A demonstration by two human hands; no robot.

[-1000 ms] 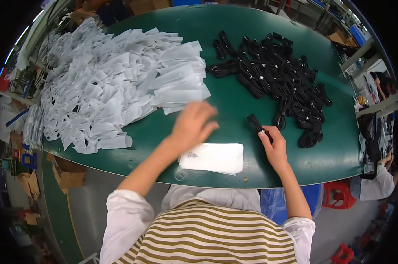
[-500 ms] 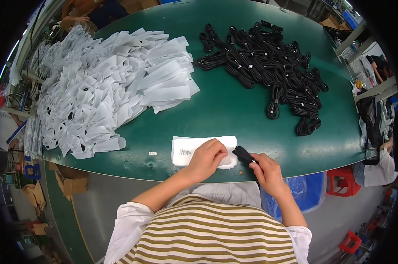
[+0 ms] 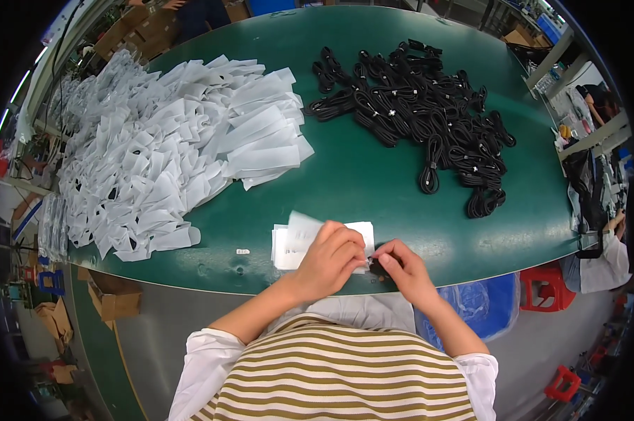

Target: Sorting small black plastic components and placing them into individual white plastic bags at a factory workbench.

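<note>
My left hand (image 3: pixel 329 258) pinches a white plastic bag (image 3: pixel 303 230) lifted off a small stack of bags (image 3: pixel 282 249) at the near edge of the green table (image 3: pixel 359 175). My right hand (image 3: pixel 401 266) holds a coiled black cable (image 3: pixel 377 266) against the bag's mouth; most of the cable is hidden by my fingers. The two hands touch each other over the stack.
A large heap of filled white bags (image 3: pixel 170 147) covers the table's left half. A pile of coiled black cables (image 3: pixel 422 105) lies at the right back. Cardboard boxes (image 3: pixel 113 302) stand on the floor left, red stools (image 3: pixel 541 288) right. Another person's hand (image 3: pixel 615 223) shows at the far right.
My right hand carried a black cable from the table's middle back to the near edge. My left hand came down on the bag stack and lifted one bag toward the cable.
</note>
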